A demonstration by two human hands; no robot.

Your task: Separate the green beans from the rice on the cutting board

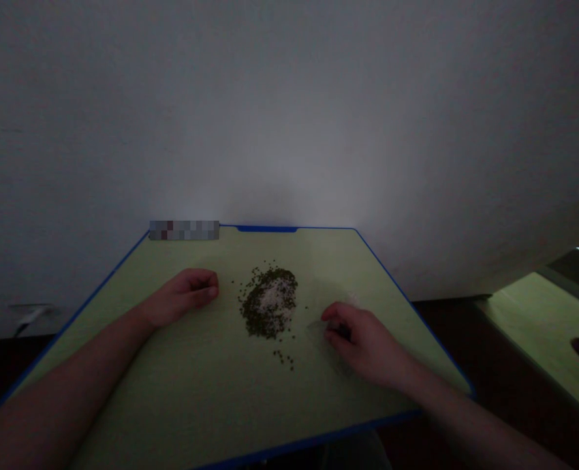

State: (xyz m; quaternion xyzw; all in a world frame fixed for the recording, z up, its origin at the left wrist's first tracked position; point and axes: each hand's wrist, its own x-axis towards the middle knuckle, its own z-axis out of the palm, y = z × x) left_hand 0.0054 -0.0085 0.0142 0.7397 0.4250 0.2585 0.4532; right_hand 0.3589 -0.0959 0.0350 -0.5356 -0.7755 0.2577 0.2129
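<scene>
A loose heap of small green beans (250, 316) mixed with pale grains (272, 294) lies in the middle of the table. To its left, my left hand (186, 297) rests on the tabletop, fingers curled in and thumb against them, with nothing seen in it. My right hand (360, 336) lies to the right of the heap, its fingers bent and the thumb a little apart from the index finger. Beneath and beside it is a faint, see-through piece (316, 331), perhaps plastic film. Neither hand touches the heap.
The pale green table (172, 391) has a blue edge and stands against a grey wall (289, 117). A few stray beans (284, 359) lie in front of the heap. A blurred-out strip (184, 230) covers the far left corner. Another table (538, 326) stands at right.
</scene>
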